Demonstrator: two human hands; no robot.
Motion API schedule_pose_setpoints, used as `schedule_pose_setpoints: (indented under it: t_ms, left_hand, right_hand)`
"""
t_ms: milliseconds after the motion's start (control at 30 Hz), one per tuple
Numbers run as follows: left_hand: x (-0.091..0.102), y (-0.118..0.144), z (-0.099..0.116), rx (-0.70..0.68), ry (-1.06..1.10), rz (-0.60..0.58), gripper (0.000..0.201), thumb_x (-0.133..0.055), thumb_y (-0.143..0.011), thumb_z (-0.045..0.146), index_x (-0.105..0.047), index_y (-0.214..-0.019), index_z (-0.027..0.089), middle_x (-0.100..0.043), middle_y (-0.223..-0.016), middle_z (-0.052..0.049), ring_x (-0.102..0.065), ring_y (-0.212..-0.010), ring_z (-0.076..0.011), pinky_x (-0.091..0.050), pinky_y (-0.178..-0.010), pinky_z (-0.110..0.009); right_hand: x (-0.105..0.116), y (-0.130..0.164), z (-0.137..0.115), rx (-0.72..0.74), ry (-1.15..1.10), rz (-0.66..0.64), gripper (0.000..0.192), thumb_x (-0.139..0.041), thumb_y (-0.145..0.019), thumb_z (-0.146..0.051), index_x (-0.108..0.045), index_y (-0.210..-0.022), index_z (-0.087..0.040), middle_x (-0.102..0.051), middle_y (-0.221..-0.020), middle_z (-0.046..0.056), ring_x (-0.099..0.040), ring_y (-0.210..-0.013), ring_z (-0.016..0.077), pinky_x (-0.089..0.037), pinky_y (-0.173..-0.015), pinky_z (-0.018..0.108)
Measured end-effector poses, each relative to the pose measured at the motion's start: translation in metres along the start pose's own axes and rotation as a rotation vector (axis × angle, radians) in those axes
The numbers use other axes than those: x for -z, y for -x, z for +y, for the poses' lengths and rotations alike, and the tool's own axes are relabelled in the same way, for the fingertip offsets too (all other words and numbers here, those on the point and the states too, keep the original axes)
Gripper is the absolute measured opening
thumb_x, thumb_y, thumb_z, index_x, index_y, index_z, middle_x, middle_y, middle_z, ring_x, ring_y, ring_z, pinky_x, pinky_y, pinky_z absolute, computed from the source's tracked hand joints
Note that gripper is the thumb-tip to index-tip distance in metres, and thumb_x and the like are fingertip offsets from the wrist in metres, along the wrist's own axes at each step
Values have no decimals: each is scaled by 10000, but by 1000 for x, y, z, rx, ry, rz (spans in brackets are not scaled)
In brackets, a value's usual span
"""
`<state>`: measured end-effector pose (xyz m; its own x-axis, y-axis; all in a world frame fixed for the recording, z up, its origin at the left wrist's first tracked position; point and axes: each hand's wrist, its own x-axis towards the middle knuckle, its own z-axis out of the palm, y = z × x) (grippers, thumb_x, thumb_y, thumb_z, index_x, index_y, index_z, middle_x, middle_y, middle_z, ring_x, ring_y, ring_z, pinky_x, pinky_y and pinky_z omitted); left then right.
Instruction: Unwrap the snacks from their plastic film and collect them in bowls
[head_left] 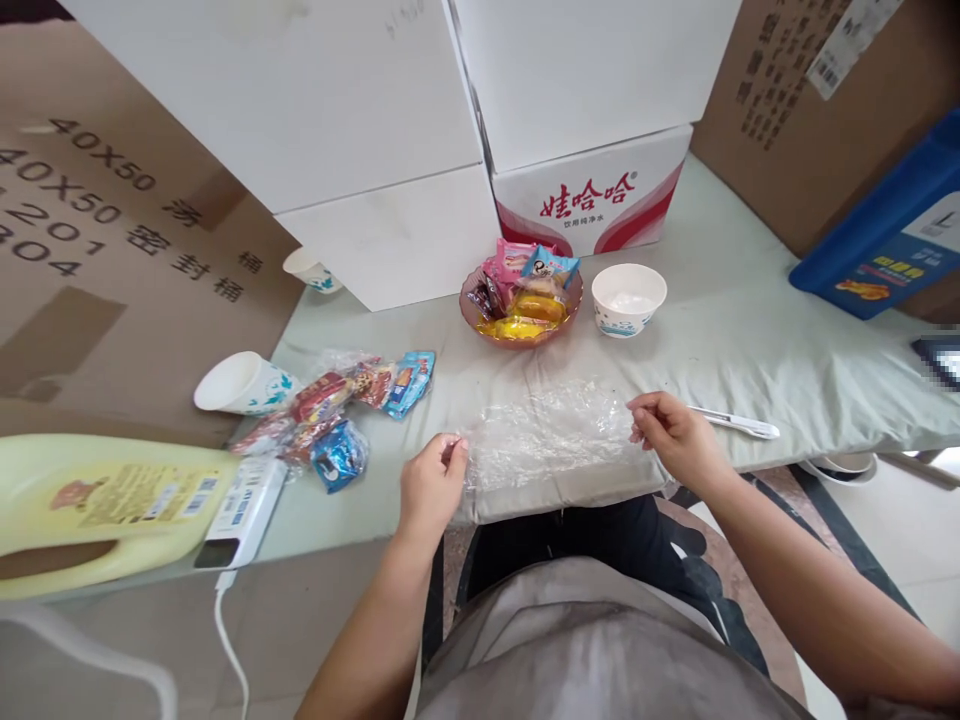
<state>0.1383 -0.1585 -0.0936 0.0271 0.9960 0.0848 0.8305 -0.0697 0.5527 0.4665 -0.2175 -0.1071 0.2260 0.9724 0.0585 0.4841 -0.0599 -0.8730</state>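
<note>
- both hands sit low in the middle of the frame: left hand [431, 487] pinches the left edge of a sheet of clear plastic wrap [551, 432], fingers together on it; right hand [670, 432] pinches the right edge the same way.
- plastic wrap lies spread on the pale green cloth [750, 340] at the near table edge, centre of the frame, wrinkled all over.
- to do this well, i'd judge an even outward pull from both pinches, kept low on the cloth, so the film flattens without tearing or folding onto itself.
- just right of the right hand lies a white pen-like tool [739, 424].
- above, a brown glass bowl of wrapped snacks [520, 300] with a white paper bowl [628, 298] beside it; to the left, loose snack packets [352, 410] and a tipped paper cup [244, 384].
- lower left: a yellow jug [97, 510] on its side, cut off by the frame.
- hard to tell: the film's far edge against the cloth, and whether it is one layer or a bag.
</note>
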Motion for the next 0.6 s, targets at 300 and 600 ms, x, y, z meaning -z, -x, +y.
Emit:
schedule_pose_setpoints:
  t_ms: [300, 600]
  left_hand:
    - [-13, -10, -5, 85, -295, -9, 201, -506, -890, 355, -655, -873, 222, -721, -786, -42, -656, -723, -207, -419, -650, -287]
    - [-8, -6, 15, -265, -294, 383, 325, -529, -889, 324, -597, -1143, 133, -634, -1073, -172, -583, -1073, -312, -453, -928, -444]
  right_hand:
    - [-36, -43, -3, 51, 589, 23, 247, -427, -925, -316, -633, -995, -201, -714, -842, 81, -653, -752, 239, -448, -660, 328]
    - [-31, -33, -20, 355, 686, 160, 385, -457, -951, -392, -589, -1220, -150, -627, -1129, 178, -556, -1074, 328, -426, -921, 471]
